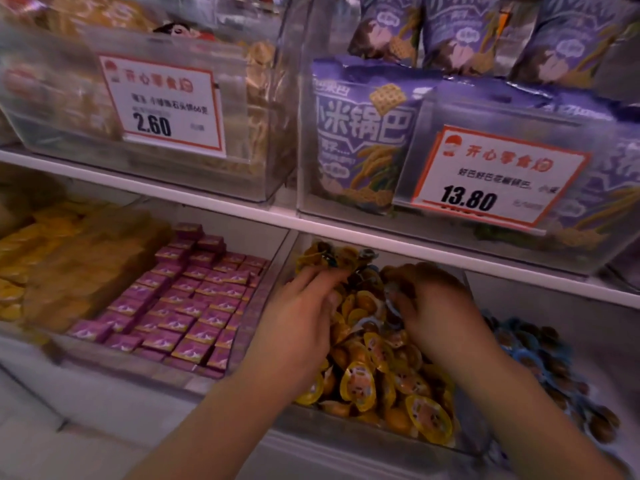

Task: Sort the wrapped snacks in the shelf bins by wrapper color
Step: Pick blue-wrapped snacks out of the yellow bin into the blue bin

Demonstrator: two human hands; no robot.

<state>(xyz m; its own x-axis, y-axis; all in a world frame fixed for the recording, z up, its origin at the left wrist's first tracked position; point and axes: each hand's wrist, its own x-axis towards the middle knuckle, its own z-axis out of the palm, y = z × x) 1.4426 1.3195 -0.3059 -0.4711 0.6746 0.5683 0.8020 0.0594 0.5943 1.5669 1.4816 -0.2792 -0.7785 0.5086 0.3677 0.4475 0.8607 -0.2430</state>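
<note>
In the bin of yellow-wrapped snacks (377, 358), both hands dig, fingers curled: left hand (304, 306), right hand (433, 306) seemingly pinching a blue-edged stray; lift it cleanly.

Access to the clear bin (346, 431) of yellow-wrapped snacks (377, 362) is from the front and above only. The shelf edge (381, 237) overhead limits headroom at the rear. Clear dividers bound both sides, with pink boxes (180, 306) left and blue-wrapped snacks (533, 355) right. Both hands occupy the bin's middle; its front part stays free.
</note>
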